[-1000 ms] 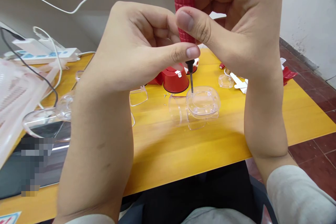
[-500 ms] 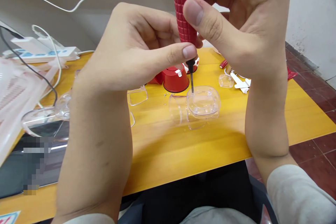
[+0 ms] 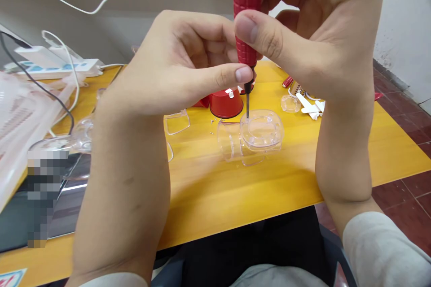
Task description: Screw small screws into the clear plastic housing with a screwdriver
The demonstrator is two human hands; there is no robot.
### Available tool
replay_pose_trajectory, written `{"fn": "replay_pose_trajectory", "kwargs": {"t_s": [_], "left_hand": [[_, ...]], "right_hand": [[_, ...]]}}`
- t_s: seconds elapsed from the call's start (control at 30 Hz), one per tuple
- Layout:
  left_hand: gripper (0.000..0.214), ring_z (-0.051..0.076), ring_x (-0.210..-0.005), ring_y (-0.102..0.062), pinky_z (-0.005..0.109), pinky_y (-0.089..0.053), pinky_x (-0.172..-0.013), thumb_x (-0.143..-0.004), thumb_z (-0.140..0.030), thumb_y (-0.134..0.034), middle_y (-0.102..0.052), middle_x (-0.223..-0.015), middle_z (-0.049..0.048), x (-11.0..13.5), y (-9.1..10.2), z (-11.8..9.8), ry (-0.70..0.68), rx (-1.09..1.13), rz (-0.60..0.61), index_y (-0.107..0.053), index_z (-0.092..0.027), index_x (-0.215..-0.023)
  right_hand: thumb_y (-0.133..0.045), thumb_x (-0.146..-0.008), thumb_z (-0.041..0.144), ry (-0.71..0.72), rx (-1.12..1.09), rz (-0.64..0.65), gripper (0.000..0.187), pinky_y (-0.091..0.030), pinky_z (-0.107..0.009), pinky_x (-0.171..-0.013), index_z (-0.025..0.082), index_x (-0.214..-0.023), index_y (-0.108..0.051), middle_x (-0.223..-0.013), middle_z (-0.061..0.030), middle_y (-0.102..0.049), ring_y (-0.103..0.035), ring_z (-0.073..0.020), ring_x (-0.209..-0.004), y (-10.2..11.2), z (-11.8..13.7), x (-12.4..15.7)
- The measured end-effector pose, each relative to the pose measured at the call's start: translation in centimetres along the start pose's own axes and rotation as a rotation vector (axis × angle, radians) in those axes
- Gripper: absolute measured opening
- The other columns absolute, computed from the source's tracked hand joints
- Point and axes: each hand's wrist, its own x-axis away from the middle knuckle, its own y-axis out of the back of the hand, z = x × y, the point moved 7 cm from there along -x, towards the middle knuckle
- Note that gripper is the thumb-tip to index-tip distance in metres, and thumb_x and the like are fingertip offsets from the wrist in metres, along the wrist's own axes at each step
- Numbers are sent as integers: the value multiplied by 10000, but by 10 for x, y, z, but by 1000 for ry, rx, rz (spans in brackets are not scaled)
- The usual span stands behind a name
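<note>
A red-handled screwdriver (image 3: 247,9) with a black cap stands nearly upright, its thin shaft tip resting on a clear plastic casing (image 3: 261,129) that lies on the table. My right hand (image 3: 313,22) grips the handle from above, with the thumb across it. My left hand (image 3: 178,60) wraps in from the side, its thumb against the lower handle. A clear plastic cup (image 3: 229,141) lies on its side, joined to or touching the casing. Several tiny screws (image 3: 212,121) lie just left of it. A red cup-shaped part (image 3: 226,105) stands upside down behind, partly hidden by my left hand.
The yellow wood-grain table (image 3: 242,193) holds a clear frame piece (image 3: 177,123), a small clear lid (image 3: 290,103) and white plastic parts (image 3: 311,108). A power strip (image 3: 57,69) and cables lie at the back left. A translucent plastic sheet (image 3: 23,116) lies at the left.
The screwdriver handle has moved slightly right and stands more upright, with my right thumb shifted along it. The tip stays on the clear casing. The view has shifted a little.
</note>
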Motion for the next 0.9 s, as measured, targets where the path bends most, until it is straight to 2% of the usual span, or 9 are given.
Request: {"fn": "replay_pose_trajectory", "kwargs": {"t_s": [0.1,0.23,0.33,0.43,0.5,0.6,0.77,0.87,0.9], "left_hand": [[304,183,-680,-813,229,-565,-493,-926,-314,-1058,-838,-880,45,-1,3,2,-51,18,-8,-868,-148,-1096],[223,152,-583,-764,187,-494,-395,-939,-262,-1021,-810,-825,15,-1,5,5,-61,11,-8,-856,-169,-1056],[184,154,-568,-762,192,-499,-388,-968,-289,-1002,-844,-840,33,-2,7,6,-72,-24,-6,-884,-171,-1046],[116,171,-583,-770,232,-542,-415,-993,-263,-962,-867,-860,42,-2,8,2,-128,-61,10,-930,-195,-1080],[117,189,-605,-775,258,-530,-421,-1004,-260,-938,-872,-876,53,-1,8,2,-140,-78,17,-946,-207,-1108],[138,197,-645,-759,288,-520,-468,-1004,-316,-940,-854,-868,58,0,7,0,-145,-80,13,-938,-204,-1085],[249,181,-717,-765,319,-612,-592,-940,-381,-1017,-810,-891,26,-2,10,-1,-158,-88,-90,-886,-211,-1066],[269,201,-761,-786,346,-640,-632,-950,-432,-1011,-788,-888,23,-2,10,0,-162,-118,-112,-865,-219,-1023],[256,205,-760,-785,354,-640,-635,-960,-433,-1001,-790,-888,28,-2,11,0,-158,-132,-111,-868,-223,-1022]], "right_hand": [[-659,-1171,546,2,28,-8,559,-654,-176,-900,176,-1570,-785,-1355,-8,-841,-781,-80,-1116,0,0,2],[-659,-1170,572,26,104,-12,522,-628,-168,-917,191,-1483,-830,-1378,19,-827,-725,-43,-1054,0,2,3],[-611,-1199,492,71,99,-4,506,-681,-177,-1075,136,-1507,-797,-1433,11,-825,-786,-63,-1208,-3,5,3],[-533,-1218,315,118,35,-12,448,-673,-191,-1270,96,-1564,-714,-1531,20,-808,-789,-59,-1386,-3,8,3],[-493,-1223,255,138,18,4,406,-677,-149,-1210,95,-1535,-697,-1538,20,-809,-796,-24,-1329,-3,9,4],[-482,-1242,301,158,50,30,398,-677,-117,-1089,118,-1514,-709,-1516,23,-818,-806,-21,-1258,-4,11,4],[-645,-1200,363,33,93,6,427,-650,-102,-1008,120,-1540,-734,-1462,13,-832,-781,-16,-1161,-3,7,0],[-625,-1203,408,52,106,-10,426,-660,-120,-972,139,-1499,-771,-1416,24,-835,-776,-26,-1134,-3,7,0],[-611,-1205,415,68,102,-10,424,-674,-127,-1005,146,-1493,-768,-1431,32,-830,-777,-26,-1143,-3,7,0]]}}
